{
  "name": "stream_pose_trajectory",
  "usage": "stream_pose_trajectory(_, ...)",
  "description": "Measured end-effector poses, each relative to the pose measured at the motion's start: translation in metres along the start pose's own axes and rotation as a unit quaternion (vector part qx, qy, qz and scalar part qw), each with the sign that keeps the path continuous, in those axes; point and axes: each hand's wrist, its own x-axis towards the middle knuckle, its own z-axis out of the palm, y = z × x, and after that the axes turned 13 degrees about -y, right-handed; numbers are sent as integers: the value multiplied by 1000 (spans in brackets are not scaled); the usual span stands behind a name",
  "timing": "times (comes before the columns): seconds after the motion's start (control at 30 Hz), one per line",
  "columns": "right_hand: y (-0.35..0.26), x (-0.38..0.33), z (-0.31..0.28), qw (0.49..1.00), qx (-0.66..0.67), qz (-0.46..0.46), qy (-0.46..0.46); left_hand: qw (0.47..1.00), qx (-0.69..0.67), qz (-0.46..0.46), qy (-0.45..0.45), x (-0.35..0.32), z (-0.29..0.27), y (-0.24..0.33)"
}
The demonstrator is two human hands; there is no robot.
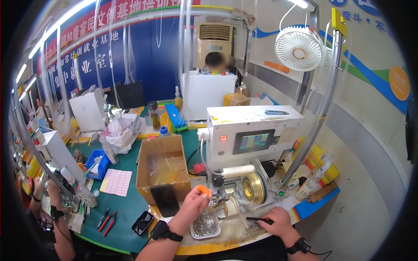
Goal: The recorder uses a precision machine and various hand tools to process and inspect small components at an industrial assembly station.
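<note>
Above a small white tray (205,237) of tiny metal pieces, my left hand (191,210) is closed, with a small orange piece (203,189) at its fingertips. I cannot make out whether the orange piece is a cover on a finger or a held thing. My right hand (278,222) rests low at the bench's front edge. Its fingers are closed on a slim black tool (257,219), whose exact kind is unclear. Between the hands a thin pale stick (238,211) leans down from the machine. Behind them stands a white bench machine (220,162) with a screen and a golden wire spool (249,189).
An open cardboard box (146,178) and an upright black phone-like slab (164,200) stand left of my left hand. Red-handled pliers (110,223) and a black case (142,223) lie on the green mat. A metal post (300,152) rises at right. Other people work at far left and behind.
</note>
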Motion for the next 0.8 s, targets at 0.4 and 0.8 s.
stream_pose_trajectory(0.4,2,-20,29,995,21,-15,93,999,-28,4,17,-12,6,4)
stream_pose_trajectory(0.8,-12,-11,6,997,12,-15,80,999,31,37,12,-10,7,2)
